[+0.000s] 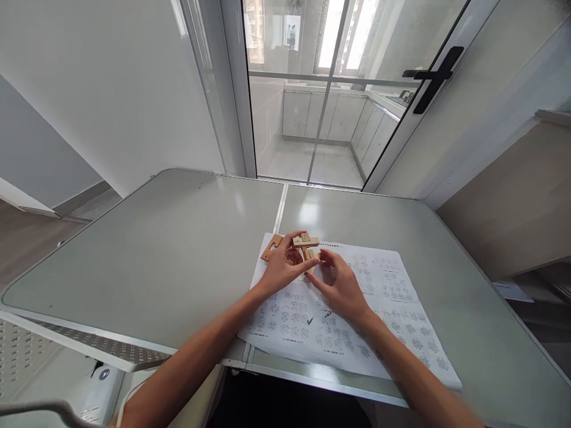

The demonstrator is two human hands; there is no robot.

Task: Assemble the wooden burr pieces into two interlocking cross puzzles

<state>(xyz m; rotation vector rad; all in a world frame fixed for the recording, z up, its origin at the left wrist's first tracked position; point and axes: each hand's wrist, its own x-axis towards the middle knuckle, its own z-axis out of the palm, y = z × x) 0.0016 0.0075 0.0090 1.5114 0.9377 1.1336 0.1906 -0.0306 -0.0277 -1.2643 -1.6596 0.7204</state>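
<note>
My left hand (282, 267) is closed round a cluster of interlocked wooden puzzle pieces (307, 244), holding it just above the printed sheets. One notched wooden piece (271, 247) sticks out to the left of that hand. My right hand (339, 284) is beside the cluster on its right, fingers curled and pinched toward the lower end of the wooden pieces; whether it grips one I cannot make out. Both forearms reach in from the bottom edge.
White paper sheets (392, 309) printed with rows of small diagrams lie on the grey folding table (169, 249). A seam runs down the table's middle. Beyond it stand a glass sliding door (312, 89) and a white wall.
</note>
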